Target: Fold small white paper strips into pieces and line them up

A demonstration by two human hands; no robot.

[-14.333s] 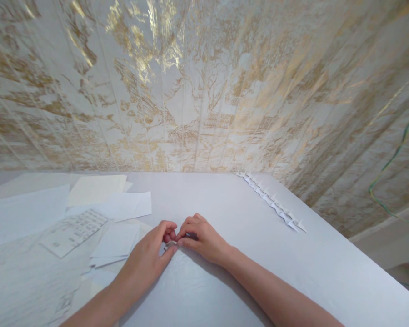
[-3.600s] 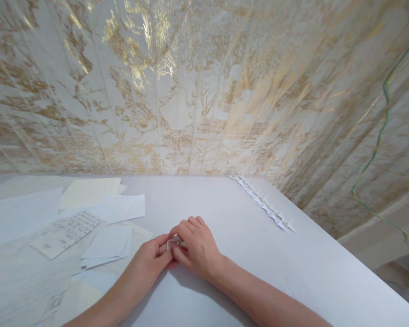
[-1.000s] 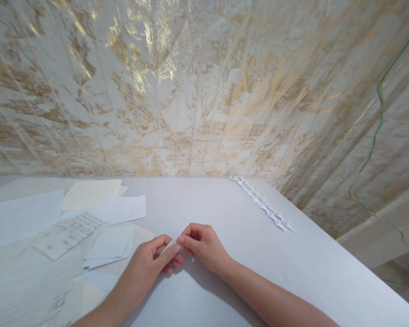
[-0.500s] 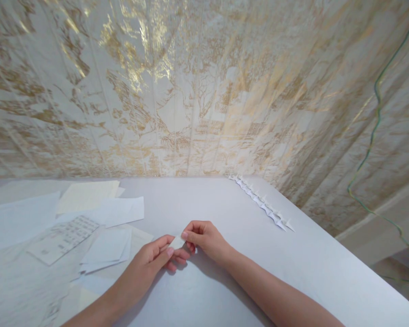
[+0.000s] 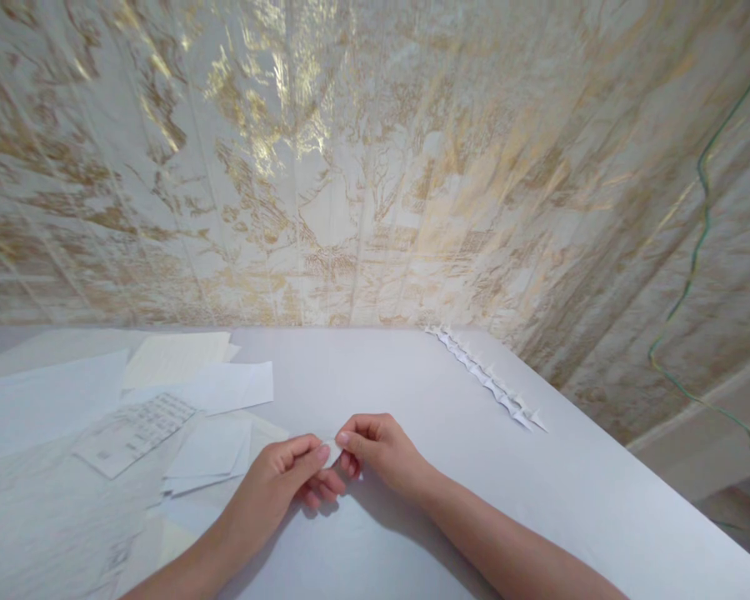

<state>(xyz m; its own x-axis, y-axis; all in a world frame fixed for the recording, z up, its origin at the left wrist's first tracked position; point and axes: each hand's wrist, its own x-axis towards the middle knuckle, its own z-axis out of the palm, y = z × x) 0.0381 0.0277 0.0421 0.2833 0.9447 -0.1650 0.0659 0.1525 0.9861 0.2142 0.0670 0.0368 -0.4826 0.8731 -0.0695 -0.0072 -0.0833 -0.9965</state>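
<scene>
A small piece of folded white paper (image 5: 332, 453) is pinched between my two hands above the white table. My left hand (image 5: 297, 471) grips its left side, thumb on top and the other fingers curled below. At its right end, my right hand (image 5: 375, 450) holds it between thumb and forefinger. Most of the paper is hidden by the fingers, so its exact shape cannot be made out.
Several loose sheets of paper (image 5: 209, 450) overlap on the left, one a printed sheet (image 5: 134, 433). Rows of pointed folded paper pieces (image 5: 484, 379) lie at the back right of the table (image 5: 537, 517). Behind stands a gold-patterned wall (image 5: 350, 167); a green cord (image 5: 693, 267) hangs at right.
My left thumb has slid towards the right hand over the paper, so less of it shows. The whole view has shifted slightly, with the table things appearing a little further right.
</scene>
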